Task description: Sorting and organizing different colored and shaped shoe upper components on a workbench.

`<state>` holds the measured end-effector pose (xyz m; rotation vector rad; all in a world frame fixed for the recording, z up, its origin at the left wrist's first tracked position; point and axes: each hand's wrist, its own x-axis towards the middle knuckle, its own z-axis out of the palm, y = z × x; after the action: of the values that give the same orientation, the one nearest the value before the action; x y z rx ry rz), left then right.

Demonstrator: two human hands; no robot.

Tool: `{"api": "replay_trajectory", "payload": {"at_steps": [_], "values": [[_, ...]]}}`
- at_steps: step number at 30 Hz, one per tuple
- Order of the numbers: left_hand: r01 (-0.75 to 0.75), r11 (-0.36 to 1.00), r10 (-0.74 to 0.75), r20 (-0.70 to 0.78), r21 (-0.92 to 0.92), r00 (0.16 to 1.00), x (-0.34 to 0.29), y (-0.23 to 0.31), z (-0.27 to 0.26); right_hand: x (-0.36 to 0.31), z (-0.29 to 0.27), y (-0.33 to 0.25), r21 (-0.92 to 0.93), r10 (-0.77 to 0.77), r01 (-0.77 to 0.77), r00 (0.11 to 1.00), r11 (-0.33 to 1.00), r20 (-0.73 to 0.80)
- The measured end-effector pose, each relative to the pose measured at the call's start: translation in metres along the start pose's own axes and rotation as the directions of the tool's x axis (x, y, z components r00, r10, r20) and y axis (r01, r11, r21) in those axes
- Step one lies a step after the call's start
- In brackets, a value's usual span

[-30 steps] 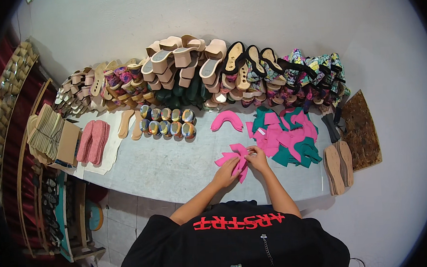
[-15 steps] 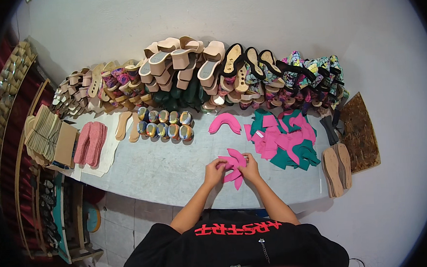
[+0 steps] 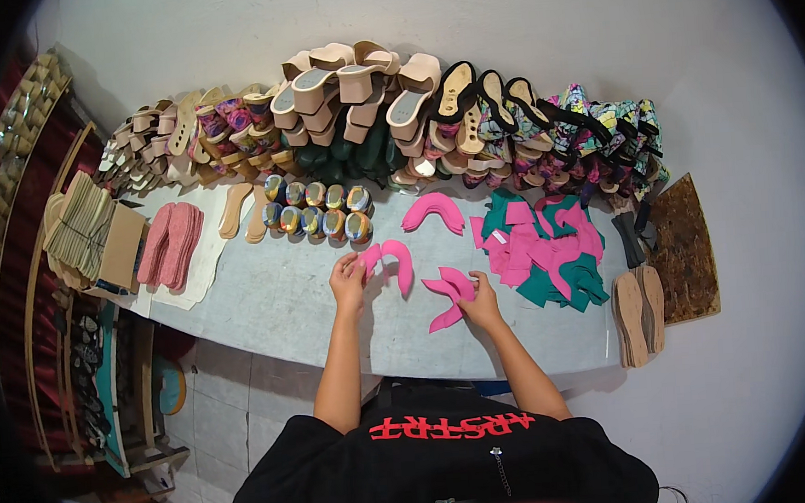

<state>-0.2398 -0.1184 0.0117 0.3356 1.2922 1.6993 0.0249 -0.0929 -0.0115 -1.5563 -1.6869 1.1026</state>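
Table (image 3: 272,306): near edge bows below left grip (image 3: 347,284) and right grip (image 3: 481,304); open surface to the left. Left pinches one end of an arched pink strip (image 3: 399,263), mid-table. Right holds overlapping pink pieces (image 3: 447,291), ends pointed, beside pink-and-green heap (image 3: 537,260).

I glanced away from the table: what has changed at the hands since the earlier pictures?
The hands have parted: the left hand moved left and away from the body with curved pink material, leaving the other pink pieces in the right hand. The arched pink stack, pink-and-green pile and footwear row stayed put.
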Motion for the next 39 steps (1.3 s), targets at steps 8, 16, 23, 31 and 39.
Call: {"api": "replay_trajectory", "payload": {"at_steps": [8, 16, 23, 31, 39], "values": [[0.026, 0.994, -0.01, 0.144, -0.108, 0.99, -0.014, 0.024, 0.022, 0.02, 0.021, -0.055, -0.166, -0.294, 0.283, 0.955, 0.945, -0.048], [0.018, 0.999, -0.009, 0.225, -0.04, 0.974, -0.022, 0.035, 0.033, 0.04, 0.041, -0.083, 0.261, -0.15, 0.119, 0.983, 0.958, 0.101], [-0.076, 0.995, 0.066, 0.15, 0.065, 0.986, -0.022, 0.033, 0.022, 0.036, 0.046, -0.078, 0.341, -0.08, 0.003, 0.974, 0.94, 0.213], [-0.169, 0.921, 0.0, 0.434, 0.351, 0.901, -0.019, 0.037, 0.028, 0.035, 0.042, -0.093, 0.369, -0.241, 0.169, 0.957, 0.914, 0.161], [-0.264, 0.845, 0.046, 0.428, 0.465, 0.902, -0.02, 0.029, 0.039, 0.03, 0.04, -0.098, 0.414, -0.325, 0.226, 0.927, 0.882, 0.187]]}}
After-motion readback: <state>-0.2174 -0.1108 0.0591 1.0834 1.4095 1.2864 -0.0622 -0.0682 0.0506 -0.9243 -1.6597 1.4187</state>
